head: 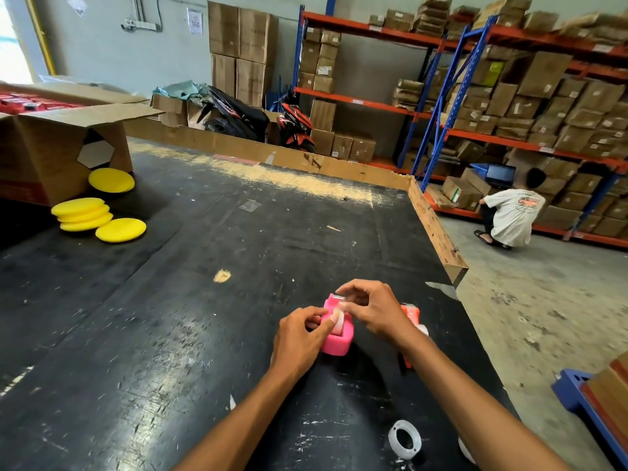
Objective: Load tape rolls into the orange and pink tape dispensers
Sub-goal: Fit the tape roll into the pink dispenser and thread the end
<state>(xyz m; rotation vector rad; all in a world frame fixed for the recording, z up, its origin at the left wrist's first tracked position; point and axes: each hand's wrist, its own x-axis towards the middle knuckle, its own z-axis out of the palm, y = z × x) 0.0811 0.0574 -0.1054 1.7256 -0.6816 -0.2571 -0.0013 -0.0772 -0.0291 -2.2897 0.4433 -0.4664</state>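
Both hands [336, 321] on pink dispenser [336, 341]

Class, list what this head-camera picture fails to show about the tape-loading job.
- Orange dispenser: mostly hidden behind the right hand and forearm; whether it holds tape cannot be told.
- Tape in the pink dispenser: covered by the left hand fingers; how it is seated is unclear.
- White object near the tape roll: hidden by the right arm.
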